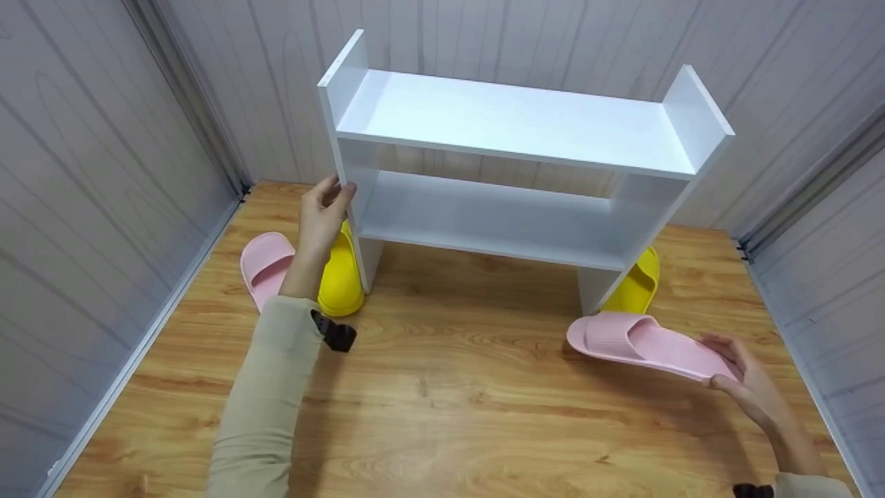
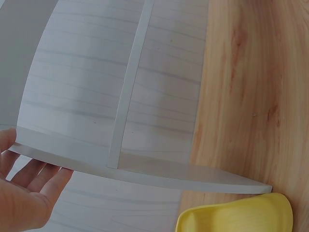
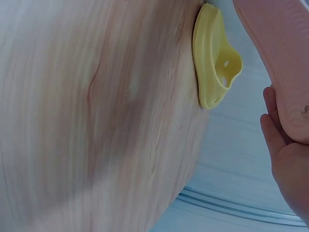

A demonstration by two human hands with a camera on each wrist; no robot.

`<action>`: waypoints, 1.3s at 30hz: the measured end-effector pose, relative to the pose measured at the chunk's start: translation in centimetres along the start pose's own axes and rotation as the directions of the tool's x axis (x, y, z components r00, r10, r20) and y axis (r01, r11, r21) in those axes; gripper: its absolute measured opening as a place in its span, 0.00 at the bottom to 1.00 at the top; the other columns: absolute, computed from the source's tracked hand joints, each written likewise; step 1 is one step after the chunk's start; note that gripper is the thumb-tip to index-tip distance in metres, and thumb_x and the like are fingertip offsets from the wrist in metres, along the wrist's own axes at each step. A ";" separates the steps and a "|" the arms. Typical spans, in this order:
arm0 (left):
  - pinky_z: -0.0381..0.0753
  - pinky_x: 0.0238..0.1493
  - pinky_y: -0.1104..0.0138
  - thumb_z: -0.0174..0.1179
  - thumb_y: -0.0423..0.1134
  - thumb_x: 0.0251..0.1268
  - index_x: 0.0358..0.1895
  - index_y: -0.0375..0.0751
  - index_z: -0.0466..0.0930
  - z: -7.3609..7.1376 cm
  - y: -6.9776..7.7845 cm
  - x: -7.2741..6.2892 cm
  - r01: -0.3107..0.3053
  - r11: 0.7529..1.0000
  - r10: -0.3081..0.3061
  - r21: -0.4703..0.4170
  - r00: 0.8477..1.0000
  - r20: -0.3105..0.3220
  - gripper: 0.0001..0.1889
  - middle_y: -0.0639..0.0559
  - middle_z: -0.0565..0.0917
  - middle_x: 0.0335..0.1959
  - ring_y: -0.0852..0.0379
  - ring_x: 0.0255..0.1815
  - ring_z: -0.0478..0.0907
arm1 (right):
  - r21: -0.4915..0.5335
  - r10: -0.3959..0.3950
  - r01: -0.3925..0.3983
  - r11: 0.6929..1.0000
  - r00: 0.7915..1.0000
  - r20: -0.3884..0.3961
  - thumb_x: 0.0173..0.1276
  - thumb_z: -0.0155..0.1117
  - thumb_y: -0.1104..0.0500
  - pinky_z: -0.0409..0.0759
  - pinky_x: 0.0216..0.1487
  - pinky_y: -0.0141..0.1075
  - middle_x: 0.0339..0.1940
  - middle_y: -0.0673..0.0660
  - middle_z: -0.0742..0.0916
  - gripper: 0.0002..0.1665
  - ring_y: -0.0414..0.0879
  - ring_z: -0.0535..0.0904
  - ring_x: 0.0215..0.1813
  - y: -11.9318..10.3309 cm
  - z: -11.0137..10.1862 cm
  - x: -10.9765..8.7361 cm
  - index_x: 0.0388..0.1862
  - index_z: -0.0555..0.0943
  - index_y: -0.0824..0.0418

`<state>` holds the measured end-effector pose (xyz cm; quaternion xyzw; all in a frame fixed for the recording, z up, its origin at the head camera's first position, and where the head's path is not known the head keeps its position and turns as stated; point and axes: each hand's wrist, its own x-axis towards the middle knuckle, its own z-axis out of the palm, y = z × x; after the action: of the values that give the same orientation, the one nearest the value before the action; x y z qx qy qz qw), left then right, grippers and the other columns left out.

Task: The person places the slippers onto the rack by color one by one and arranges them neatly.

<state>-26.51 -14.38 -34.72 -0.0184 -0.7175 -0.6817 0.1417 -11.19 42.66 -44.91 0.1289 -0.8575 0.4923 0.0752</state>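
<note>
My left hand [image 1: 319,220] holds the front edge of the left side panel of a white two-tier shelf [image 1: 494,214], thumb on the inner side. The left wrist view also has this hand [image 2: 29,203] on the panel edge [image 2: 145,180]. Over at the right, my right hand [image 1: 755,391] grips a pink slipper [image 1: 674,351] by its heel end, its toe pointing left toward the shelf's right leg. From the right wrist, the pink slipper's ribbed sole [image 3: 282,58] shows, with the fingers of the right hand [image 3: 292,166] along its edge.
A yellow clog [image 1: 340,280] stands beside the shelf's left leg, with another pink slipper [image 1: 265,261] left of it, partly behind my arm. Another yellow clog [image 1: 637,282] is partly hidden behind the right leg. Panelled walls [image 1: 90,173] enclose the wooden floor [image 1: 442,401].
</note>
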 end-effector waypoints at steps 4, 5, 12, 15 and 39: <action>0.71 0.48 0.59 0.50 0.35 0.64 0.59 0.32 0.66 0.1 0.0 0.0 0.007 1.000 -0.007 -0.005 1.000 0.004 0.20 0.35 0.72 0.52 0.42 0.50 0.69 | 0.046 -0.022 0.022 0.999 1.000 0.001 0.42 0.51 0.81 0.70 0.38 0.22 0.49 0.47 0.75 0.34 0.34 0.68 0.52 -0.5 0.5 0.1 0.54 0.60 0.79; 0.71 0.48 0.59 0.50 0.35 0.64 0.59 0.32 0.66 0.1 0.0 0.0 0.010 1.000 -0.010 -0.002 1.000 0.006 0.20 0.36 0.72 0.52 0.42 0.50 0.69 | 0.067 -0.029 0.029 0.997 1.000 -0.001 0.41 0.51 0.81 0.70 0.39 0.22 0.49 0.48 0.76 0.34 0.35 0.68 0.52 -0.6 0.6 0.2 0.53 0.61 0.79; 0.70 0.48 0.57 0.49 0.34 0.64 0.58 0.30 0.66 0.1 0.1 0.0 -0.009 1.000 0.009 -0.008 1.000 0.007 0.20 0.35 0.72 0.51 0.43 0.50 0.69 | 0.195 -0.093 0.092 0.976 0.996 -0.007 0.38 0.50 0.81 0.68 0.41 0.23 0.50 0.56 0.76 0.35 0.41 0.68 0.53 -1.5 1.5 0.5 0.53 0.61 0.81; 0.70 0.48 0.56 0.49 0.33 0.64 0.58 0.29 0.66 0.1 0.1 0.0 -0.013 0.999 0.013 -0.034 1.000 0.014 0.20 0.34 0.72 0.51 0.42 0.50 0.69 | 0.252 -0.135 0.132 0.959 0.991 -0.004 0.36 0.49 0.82 0.67 0.44 0.25 0.51 0.59 0.76 0.36 0.43 0.68 0.54 -2.0 1.7 0.7 0.53 0.60 0.82; 0.71 0.48 0.59 0.50 0.36 0.64 0.59 0.31 0.65 -0.1 0.0 0.2 0.031 0.999 -0.031 0.016 1.000 0.002 0.21 0.37 0.72 0.52 0.49 0.48 0.70 | 0.170 -0.159 0.176 0.969 0.981 -0.108 0.34 0.53 0.82 0.61 0.51 0.25 0.54 0.59 0.73 0.41 0.44 0.65 0.55 -6.1 3.7 1.7 0.55 0.61 0.78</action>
<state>-26.64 -14.48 -34.66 -0.0072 -0.7233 -0.6781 0.1303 -11.04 36.29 -41.33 0.1840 -0.7913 0.5648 0.1449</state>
